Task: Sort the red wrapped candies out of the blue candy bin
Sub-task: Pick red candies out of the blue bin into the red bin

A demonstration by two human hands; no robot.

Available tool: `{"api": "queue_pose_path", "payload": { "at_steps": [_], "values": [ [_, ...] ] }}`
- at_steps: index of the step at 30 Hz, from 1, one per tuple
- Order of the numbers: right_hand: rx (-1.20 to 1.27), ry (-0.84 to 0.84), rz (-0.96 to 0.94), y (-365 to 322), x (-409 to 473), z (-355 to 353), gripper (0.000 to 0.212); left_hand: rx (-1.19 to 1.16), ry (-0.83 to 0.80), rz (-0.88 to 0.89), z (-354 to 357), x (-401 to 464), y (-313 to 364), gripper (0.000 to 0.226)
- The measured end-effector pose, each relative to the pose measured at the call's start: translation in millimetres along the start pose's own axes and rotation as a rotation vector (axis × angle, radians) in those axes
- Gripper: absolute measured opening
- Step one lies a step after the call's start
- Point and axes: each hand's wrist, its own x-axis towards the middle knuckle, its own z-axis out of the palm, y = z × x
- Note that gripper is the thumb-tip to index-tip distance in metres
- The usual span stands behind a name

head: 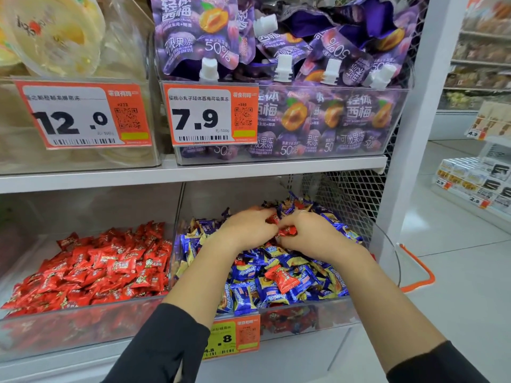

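A small bunch of red crinkled-foil wrapped candies [287, 231] sat pinched between the two hands above the middle of the clear plastic bin of blue and yellow wrapped candies [304, 308], with the fingers [282, 226] of the right hand curled over them. Both bare forearms reached forward from black sleeves into that bin, converging near its centre. The left hand [249, 228] lay palm down, its fingers bent and clamped on more red wrappers [272, 218] at its tips. The right hand [312, 236] lay just beside it, knuckles up, fingers closed tightly around the red bunch. Nearer the bin's front wall, one loose red wrapped candy [284, 279] rested on top of the blue ones. Left of the blue bin stood a clear bin filled with red candies [91, 269].
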Motion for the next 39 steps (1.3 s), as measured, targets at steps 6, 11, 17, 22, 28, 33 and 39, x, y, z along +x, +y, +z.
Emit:
{"api": "queue_pose_path", "payload": {
  "at_steps": [6, 11, 17, 22, 28, 33, 39],
  "values": [
    [0.216, 0.191, 0.047, 9, -9, -18, 0.015, 0.01, 0.011, 0.097, -1, -3, -9, 0.037],
    [0.262, 0.208, 0.139, 11, -12, -23, 0.015, 0.082, 0.042, 0.167, -3, -5, -5, 0.035],
    [0.269, 0.214, 0.216, 4, -16, -24, 0.034, 0.132, 0.077, 0.204, -1, -9, -5, 0.024],
    [0.413, 0.288, 0.22, 11, -23, -44, 0.046, -0.098, 0.286, 0.157, -23, -19, -16, 0.028],
    [0.475, 0.237, 0.237, 12, -33, -43, 0.023, -0.084, 0.351, 0.043, -35, -36, -19, 0.037],
    [0.389, 0.241, 0.188, -11, -28, -30, 0.024, -0.054, 0.322, 0.07, -33, -43, -18, 0.021],
    [-0.083, 0.02, 0.103, -24, -6, -1, 0.036, 0.287, 0.202, 0.089, -5, -31, -8, 0.038]
  ]
}}
